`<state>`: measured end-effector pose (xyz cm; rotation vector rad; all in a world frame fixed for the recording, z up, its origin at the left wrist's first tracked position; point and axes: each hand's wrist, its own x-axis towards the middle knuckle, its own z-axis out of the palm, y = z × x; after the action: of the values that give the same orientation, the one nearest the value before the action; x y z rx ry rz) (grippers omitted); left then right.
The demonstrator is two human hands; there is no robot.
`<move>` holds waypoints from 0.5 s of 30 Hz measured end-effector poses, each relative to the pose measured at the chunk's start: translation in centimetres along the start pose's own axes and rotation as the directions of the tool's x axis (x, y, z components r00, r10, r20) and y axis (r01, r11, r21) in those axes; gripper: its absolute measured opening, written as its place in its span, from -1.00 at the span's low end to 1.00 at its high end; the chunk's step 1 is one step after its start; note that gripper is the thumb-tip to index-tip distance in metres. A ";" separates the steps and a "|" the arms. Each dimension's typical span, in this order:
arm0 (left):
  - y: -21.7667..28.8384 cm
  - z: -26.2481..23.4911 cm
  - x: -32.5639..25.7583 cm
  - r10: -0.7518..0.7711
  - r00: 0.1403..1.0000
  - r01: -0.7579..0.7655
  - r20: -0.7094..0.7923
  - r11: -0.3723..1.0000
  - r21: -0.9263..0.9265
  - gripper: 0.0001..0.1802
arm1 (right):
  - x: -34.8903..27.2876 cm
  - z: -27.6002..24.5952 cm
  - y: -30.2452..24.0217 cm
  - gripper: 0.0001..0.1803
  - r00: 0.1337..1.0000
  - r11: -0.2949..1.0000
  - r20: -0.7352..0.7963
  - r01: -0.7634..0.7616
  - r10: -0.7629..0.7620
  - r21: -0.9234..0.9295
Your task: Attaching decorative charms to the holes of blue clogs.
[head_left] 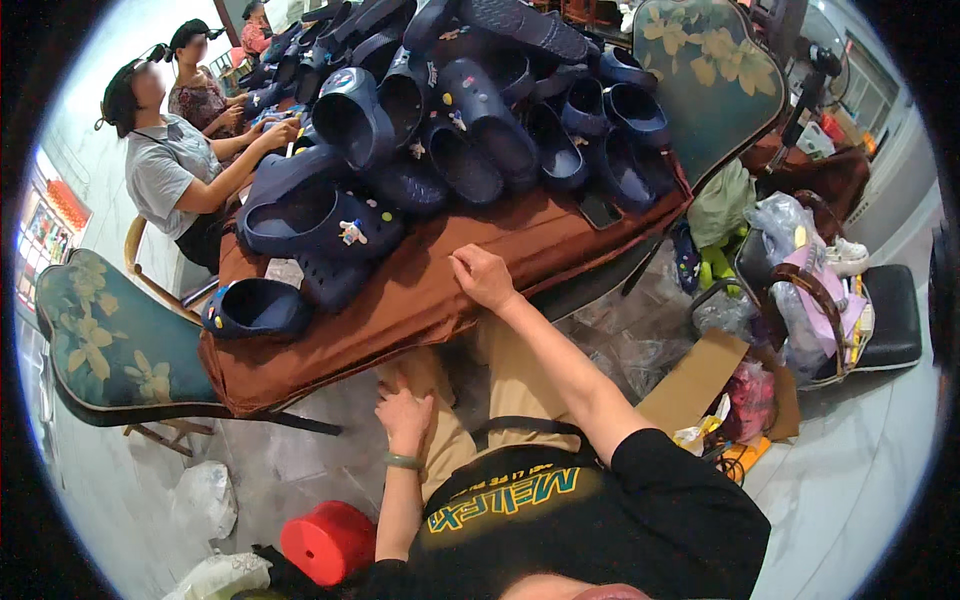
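- two hands idle: our right hand (pixel 483 277) rests on the brown cloth (pixel 440 290) at the tabletop's near edge, fingers loosely curled, gripping nothing.
- our left hand (pixel 404 412) lies flat on our knee, fingers relaxed, empty.
- we judge this a pause between clogs; next move calls for a reach up-table.
- navy foam clogs (pixel 470 110) heap across the far half: rounded, perforated, matte, some with small charms.
- one clog (pixel 255 308) sits at the near left corner.

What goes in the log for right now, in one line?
left hand: on knee | right hand: fingers pinched on brown tablecloth | navy clogs: piled on table
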<state>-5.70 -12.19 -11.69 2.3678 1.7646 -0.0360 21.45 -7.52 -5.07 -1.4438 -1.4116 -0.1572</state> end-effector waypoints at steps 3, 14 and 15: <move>-0.2 0.5 0.6 -0.001 0.997 0.001 0.074 1.000 0.002 0.01 | -0.1 -0.1 -0.1 -0.93 0.999 0.999 0.025 -0.031 0.031 0.015; -1.4 2.9 2.2 -0.017 0.999 0.014 -0.042 0.997 -0.071 -0.01 | -0.1 -0.5 1.3 -0.95 0.996 0.998 0.059 0.064 -0.064 0.001; -2.1 3.5 2.3 -0.021 0.999 0.018 -0.040 0.997 -0.069 -0.01 | 0.3 -0.6 1.3 -0.96 0.991 0.994 0.078 0.107 -0.109 0.037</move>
<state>-6.71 -9.97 -15.75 2.3191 1.7770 0.0690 22.87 -7.49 -5.32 -1.3602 -1.5519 -0.1452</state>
